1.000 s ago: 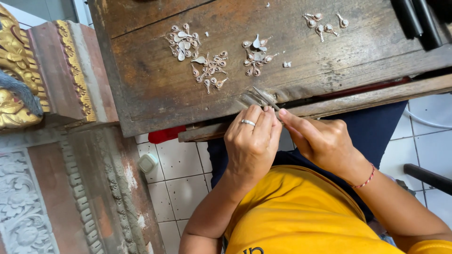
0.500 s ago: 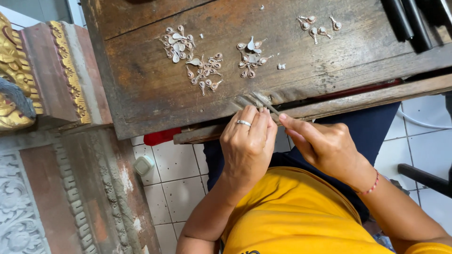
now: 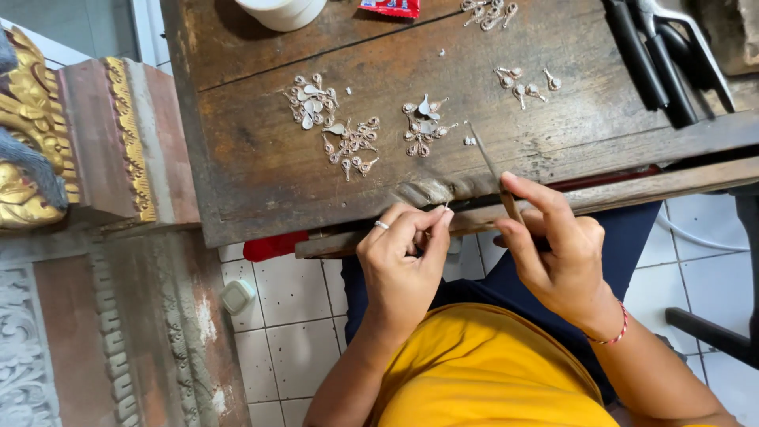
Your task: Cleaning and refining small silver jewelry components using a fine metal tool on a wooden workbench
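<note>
small metal piece (image 3: 445,207) pinched in left hand (image 3: 399,265) fingertips at bench (image 3: 261,170) near edge; thin file (image 3: 492,170) gripped by right hand (image 3: 557,253), lifted off. several finished-looking pieces (image 3: 348,138) lying farther away, filing seemingly unfinished.

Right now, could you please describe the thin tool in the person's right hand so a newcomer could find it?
Start at the worn wooden bench and follow its near edge to the right hand. The slim metal file rises from its fingers, slanting over the wood. Unlike the black-handled pliers nearby, it is held, not lying.
</note>
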